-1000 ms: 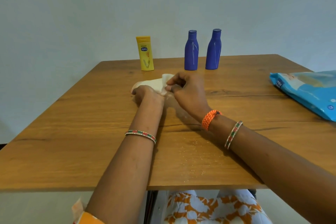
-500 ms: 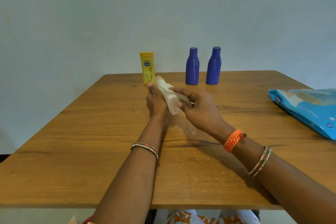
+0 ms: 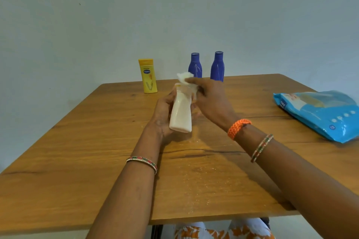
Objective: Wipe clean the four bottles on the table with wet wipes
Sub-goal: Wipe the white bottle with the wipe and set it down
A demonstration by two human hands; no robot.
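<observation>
Head view: left hand (image 3: 164, 112) is wrapping around a cream bottle (image 3: 181, 111), holding it above the wooden table (image 3: 77, 151) with its base tilting toward the camera; the fingers are mostly hiding behind the bottle body. Right hand (image 3: 210, 99) is pinching a white wet wipe (image 3: 184, 78) against the bottle's cap end, so the cap is largely covered and its shape is hard to make out. Part of the wipe is showing above the fingertips; the rest is lost under the hand. Behind the hands, at the table's far edge, a yellow bottle (image 3: 148, 76) is standing upright to the left, its label too small to read. Two blue bottles (image 3: 195, 66) (image 3: 218, 67) are standing side by side, their lower parts hiding behind the right hand and wipe. A blue wipes pack (image 3: 320, 112) is lying at the right, cut off by the frame edge. Both forearms are wearing bangles (image 3: 142, 161).
</observation>
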